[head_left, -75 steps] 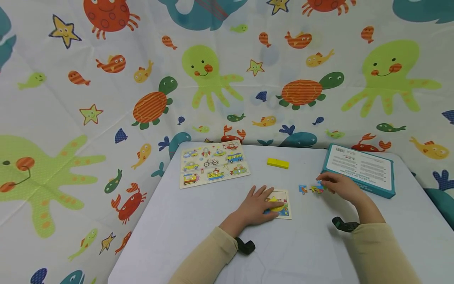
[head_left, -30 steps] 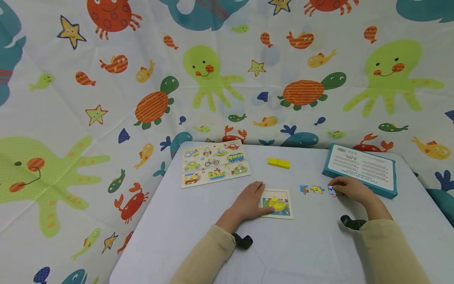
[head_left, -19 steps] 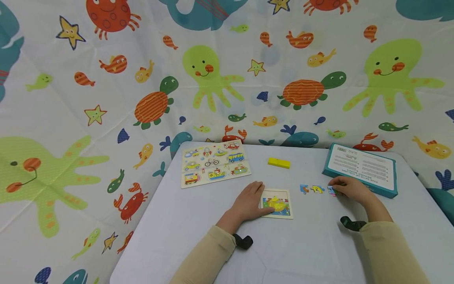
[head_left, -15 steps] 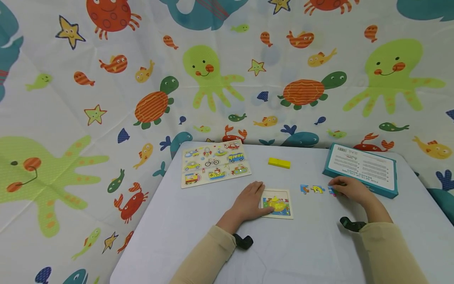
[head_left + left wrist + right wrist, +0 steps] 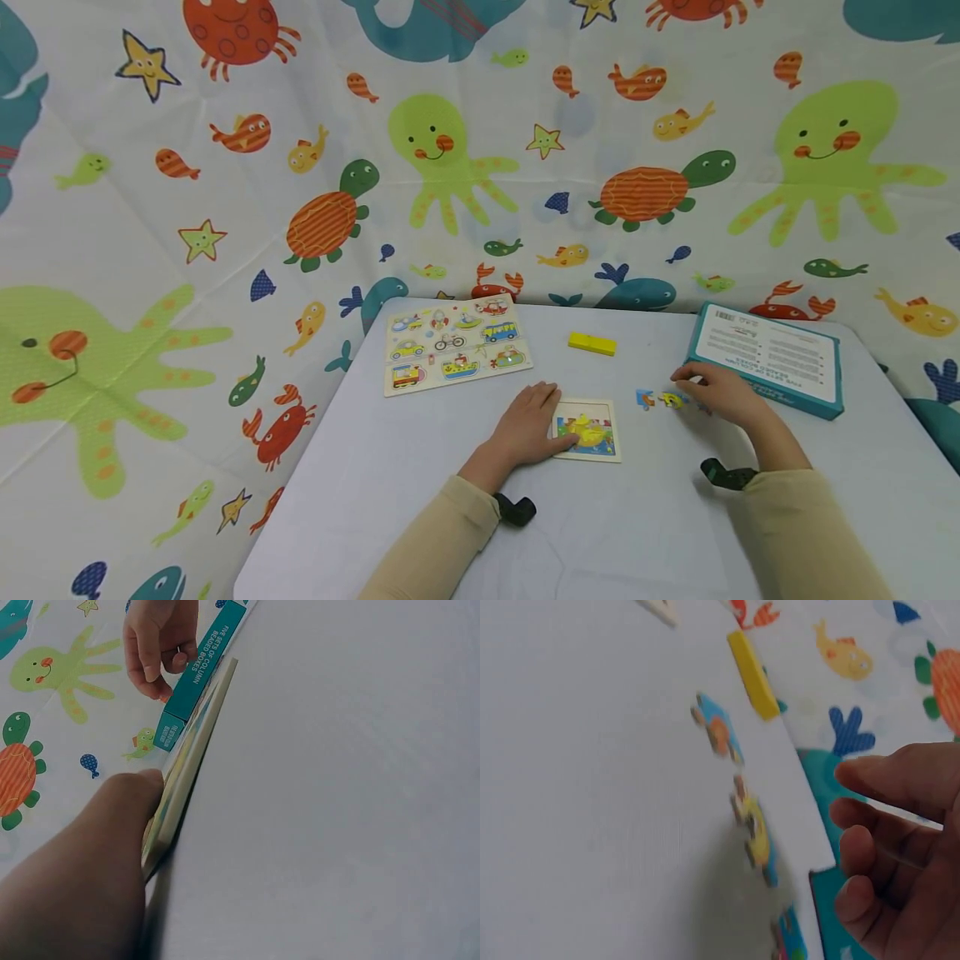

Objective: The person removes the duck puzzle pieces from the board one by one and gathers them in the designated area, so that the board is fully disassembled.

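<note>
My left hand [image 5: 521,429] lies along the left side of a small wooden jigsaw puzzle [image 5: 587,406] with a yellow duck picture. Its thumb rests on the puzzle's face, and the fingers stretch out beside it. My right hand [image 5: 716,392] hovers over the loose jigsaw pieces, fingers loosely bent and holding nothing. Those pieces stand in a row right of the puzzle: a blue and orange piece [image 5: 718,731], a yellow and blue piece [image 5: 756,832], and a blue piece [image 5: 789,937] with pink and green, cut off by the right wrist view's lower edge and mostly hidden in the head view.
A teal box [image 5: 768,358] with a white label sits at the back right, close behind the right hand. Farther back lies a yellow block [image 5: 592,343]. A wooden vehicle picture board [image 5: 450,343] occupies the table's back left. A sea-animal curtain [image 5: 480,150] hangs behind.
Over the last half second my right hand has let go of the rightmost jigsaw piece, lifted and shifted left. Earlier, the left hand drew back from across the puzzle to its left side.
</note>
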The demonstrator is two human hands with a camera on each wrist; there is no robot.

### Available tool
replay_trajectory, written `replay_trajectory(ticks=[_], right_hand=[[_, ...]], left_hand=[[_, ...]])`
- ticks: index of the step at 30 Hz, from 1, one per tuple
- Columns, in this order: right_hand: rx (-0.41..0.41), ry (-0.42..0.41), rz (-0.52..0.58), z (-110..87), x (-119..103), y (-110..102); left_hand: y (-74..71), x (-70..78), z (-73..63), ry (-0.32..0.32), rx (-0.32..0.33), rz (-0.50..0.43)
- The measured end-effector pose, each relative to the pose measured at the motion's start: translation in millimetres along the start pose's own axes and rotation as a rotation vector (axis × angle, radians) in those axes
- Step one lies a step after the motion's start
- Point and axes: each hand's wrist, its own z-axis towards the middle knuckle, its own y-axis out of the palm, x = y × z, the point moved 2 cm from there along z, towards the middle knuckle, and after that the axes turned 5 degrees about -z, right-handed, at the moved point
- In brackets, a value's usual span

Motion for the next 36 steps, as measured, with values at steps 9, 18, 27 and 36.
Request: replay_trajectory(ticks=[9,18,27,36], right_hand=[[-0.029,-0.072,0.027,3.3,-45.1,20.6],[-0.072,-0.130,0.053,11.0,-85.1,48.7],[-0.123,-0.197,0.076,15.8,-111.2,77.4],[-0.133,-0.202,0.047,20.7,-123.9,95.3]], left_hand=[[-2.1,-0.2,-0.4,0.002,0.000,0.006],[-2.6,-2.1,0.1,0.004,0.003,-0.010],[2.3,-3.5,0.8,0.015,0.019,0.004],[1.8,-4.2,0.7,0.015,0.020,-0.007]])
